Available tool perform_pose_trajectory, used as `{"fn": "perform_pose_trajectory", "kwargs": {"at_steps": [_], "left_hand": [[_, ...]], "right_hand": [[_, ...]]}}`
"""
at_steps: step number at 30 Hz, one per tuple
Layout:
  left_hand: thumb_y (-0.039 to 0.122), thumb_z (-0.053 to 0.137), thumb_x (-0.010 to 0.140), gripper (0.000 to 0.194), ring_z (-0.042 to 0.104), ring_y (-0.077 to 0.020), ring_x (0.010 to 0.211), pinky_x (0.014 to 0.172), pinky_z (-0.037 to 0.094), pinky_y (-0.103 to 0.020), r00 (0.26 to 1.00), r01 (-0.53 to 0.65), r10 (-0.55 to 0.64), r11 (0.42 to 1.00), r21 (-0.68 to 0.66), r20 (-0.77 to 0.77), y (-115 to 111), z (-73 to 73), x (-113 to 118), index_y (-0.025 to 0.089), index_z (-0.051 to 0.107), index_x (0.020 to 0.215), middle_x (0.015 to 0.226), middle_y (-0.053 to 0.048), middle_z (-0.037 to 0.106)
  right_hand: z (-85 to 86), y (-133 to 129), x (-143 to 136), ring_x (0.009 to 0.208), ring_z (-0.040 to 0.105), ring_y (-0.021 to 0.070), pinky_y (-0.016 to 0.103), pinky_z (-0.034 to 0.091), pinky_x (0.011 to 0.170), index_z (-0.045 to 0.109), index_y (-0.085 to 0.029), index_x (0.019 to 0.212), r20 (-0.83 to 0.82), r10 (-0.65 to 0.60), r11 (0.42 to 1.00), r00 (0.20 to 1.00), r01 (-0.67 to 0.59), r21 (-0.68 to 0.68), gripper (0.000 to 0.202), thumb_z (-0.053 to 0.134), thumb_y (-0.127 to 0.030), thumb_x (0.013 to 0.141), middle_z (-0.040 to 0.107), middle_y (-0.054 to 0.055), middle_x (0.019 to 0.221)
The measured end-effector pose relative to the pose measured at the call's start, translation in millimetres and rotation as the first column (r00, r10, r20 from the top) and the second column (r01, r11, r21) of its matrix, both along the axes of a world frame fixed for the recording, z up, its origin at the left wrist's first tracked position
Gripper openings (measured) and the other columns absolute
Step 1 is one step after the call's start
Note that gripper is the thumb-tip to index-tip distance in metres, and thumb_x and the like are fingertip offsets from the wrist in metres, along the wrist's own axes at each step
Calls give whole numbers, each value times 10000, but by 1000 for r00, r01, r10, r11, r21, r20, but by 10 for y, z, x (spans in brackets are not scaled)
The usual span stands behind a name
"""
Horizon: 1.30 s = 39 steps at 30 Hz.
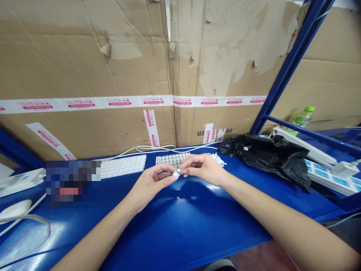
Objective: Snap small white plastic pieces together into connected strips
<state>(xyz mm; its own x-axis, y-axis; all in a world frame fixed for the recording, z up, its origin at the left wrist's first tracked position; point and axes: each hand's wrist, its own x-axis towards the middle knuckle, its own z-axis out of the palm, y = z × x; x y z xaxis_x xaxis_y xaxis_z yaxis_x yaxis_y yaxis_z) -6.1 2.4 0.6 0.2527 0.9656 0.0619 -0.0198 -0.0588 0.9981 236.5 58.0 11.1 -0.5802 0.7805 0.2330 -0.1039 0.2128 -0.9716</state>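
Over the middle of the blue table, my left hand (158, 180) pinches a small white plastic piece (176, 174) between thumb and fingertips. My right hand (201, 167) meets it from the right, its thumb and forefinger closed at the piece's edge on something tiny and white that I cannot make out. Behind the hands lies a grid of small white and dark pieces (169, 159), partly hidden by my right hand. A loose pile of small white parts (219, 159) lies just beyond my right hand. To the left is a white gridded block (124, 166) of similar pieces.
A black plastic bag (265, 154) lies at the right, near a power strip (324, 174) and a green-capped bottle (304, 117). White cables (146, 149) run along the cardboard (118, 75) at the back. A blue metal post (290, 71) rises at right. A blurred patch (70, 184) covers something at left.
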Motion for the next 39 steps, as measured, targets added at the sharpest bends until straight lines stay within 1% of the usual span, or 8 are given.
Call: {"fn": "perform_pose_trajectory", "kwargs": {"at_steps": [5, 9, 12, 15, 22, 29, 34, 39], "left_hand": [[385, 949, 842, 309, 770, -264, 1126, 1045, 568, -409, 998, 18, -17, 1000, -15, 52, -24, 8, 37, 217, 792, 1049, 1137, -78, 839], [336, 969, 823, 351, 760, -244, 1114, 1035, 573, -383, 993, 13, -10, 1000, -23, 118, -10, -21, 38, 222, 790, 1101, 1162, -65, 811], [310, 979, 813, 371, 754, -223, 1099, 1026, 575, -358, 990, 11, -4, 999, -49, 141, 11, -48, 28, 231, 795, 1125, 1203, -53, 791], [301, 992, 801, 365, 751, -205, 1070, 1027, 568, -346, 988, 6, 4, 998, -65, 154, 19, -53, 28, 234, 805, 1107, 1179, -41, 792], [292, 994, 790, 355, 756, -217, 1039, 1010, 585, -365, 986, -6, 14, 999, -47, 169, 5, -5, 45, 229, 821, 1093, 1173, -56, 798], [297, 980, 823, 362, 771, -191, 1055, 1005, 602, -313, 978, 23, -1, 995, -101, 209, 15, -45, 10, 247, 817, 1142, 1208, -43, 792], [305, 972, 832, 365, 784, -220, 1096, 1048, 616, -350, 974, 32, -6, 993, -112, 225, 12, -60, 19, 239, 809, 1152, 1238, -57, 793], [305, 990, 810, 375, 782, -214, 1088, 1050, 620, -348, 969, 33, -2, 993, -118, 249, 2, -27, 40, 241, 820, 1138, 1214, -49, 793]], "right_hand": [[14, -18, -4, 855, 731, 162, 312, 604, 824, 861, -210, 906, -17, -6, 1000, 1000, 6, -23, 207, 957, -357, 797, 792, 35, 977], [-6, -41, -34, 886, 738, 180, 332, 612, 858, 853, -212, 884, -3, -12, 1000, 1000, 12, 0, 182, 946, -341, 795, 799, 37, 967], [-31, -56, -60, 881, 738, 183, 328, 609, 835, 854, -224, 882, 8, -66, 993, 998, 65, 96, 109, 905, -299, 821, 792, 39, 970], [-22, -78, -69, 876, 738, 181, 325, 605, 825, 852, -233, 883, 6, -114, 972, 993, 111, 209, 29, 836, -228, 859, 784, 40, 979], [60, -127, -54, 920, 749, 195, 352, 611, 897, 844, -249, 894, 48, -135, 909, 990, 104, 404, 135, 753, -148, 888, 795, 32, 960], [58, -118, -40, 948, 762, 210, 377, 610, 927, 843, -255, 919, 38, -122, 866, 992, 87, 493, 160, 737, -136, 913, 815, 42, 971], [72, -132, -40, 940, 770, 212, 376, 619, 916, 842, -258, 920, 34, -132, 856, 991, 97, 508, 132, 748, -165, 925, 822, 43, 970], [60, -145, -49, 927, 764, 211, 374, 627, 898, 832, -241, 908, 2, -130, 888, 992, 115, 445, 79, 772, -189, 916, 803, 48, 960]]}}
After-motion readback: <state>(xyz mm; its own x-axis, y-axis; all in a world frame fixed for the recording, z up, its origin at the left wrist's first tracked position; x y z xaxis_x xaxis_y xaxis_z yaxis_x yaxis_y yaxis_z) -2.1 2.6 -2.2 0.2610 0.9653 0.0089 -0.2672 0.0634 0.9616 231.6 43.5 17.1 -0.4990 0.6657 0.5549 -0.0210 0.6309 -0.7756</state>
